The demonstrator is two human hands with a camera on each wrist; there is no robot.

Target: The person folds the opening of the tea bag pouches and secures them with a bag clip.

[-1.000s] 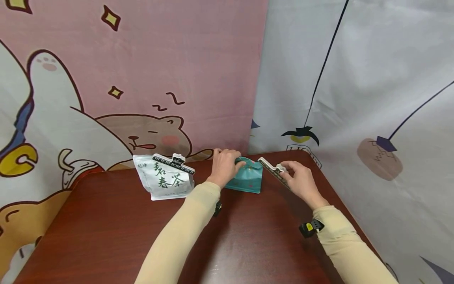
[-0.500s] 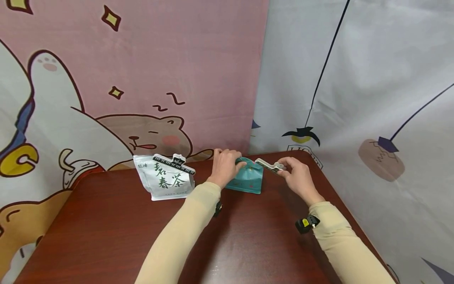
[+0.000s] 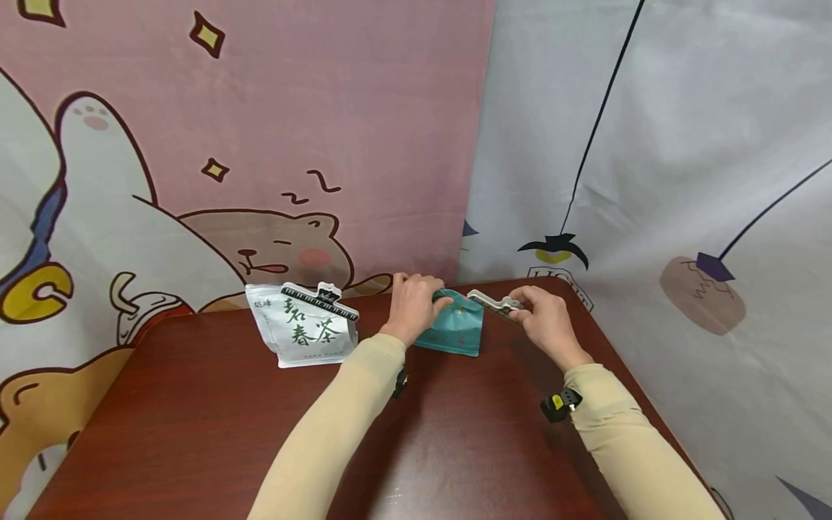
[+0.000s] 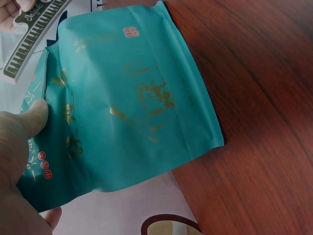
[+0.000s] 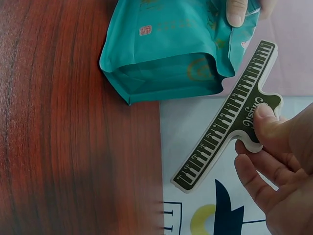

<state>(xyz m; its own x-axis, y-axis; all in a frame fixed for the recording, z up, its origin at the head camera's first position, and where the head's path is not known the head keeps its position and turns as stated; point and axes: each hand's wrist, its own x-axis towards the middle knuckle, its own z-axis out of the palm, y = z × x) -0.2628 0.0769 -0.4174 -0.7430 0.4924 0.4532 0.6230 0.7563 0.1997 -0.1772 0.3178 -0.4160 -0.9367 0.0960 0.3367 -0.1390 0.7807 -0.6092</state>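
Observation:
A teal foil pouch [image 4: 122,98] with gold print stands near the table's back edge, its top folded over. My left hand [image 3: 412,307] pinches that folded top, the thumb on the near side in the left wrist view. My right hand [image 3: 546,323] holds a long bag clip [image 5: 227,115] by its handle, between thumb and fingers. Piano keys and the word "Music" are printed on the clip. Its bar lies beside the pouch's folded end, and in the right wrist view a narrow gap shows between most of the bar and the pouch.
To the left stands a white pouch [image 3: 305,336] with green characters, a similar piano-key clip [image 3: 320,300] across its top. The dark red wooden table [image 3: 214,419] ends at a printed cloth backdrop [image 3: 364,144] behind and on the right.
My right hand has moved slightly left and up, turning the clip flatter and bringing it nearer the teal pouch. The left hand keeps its pinch in place.

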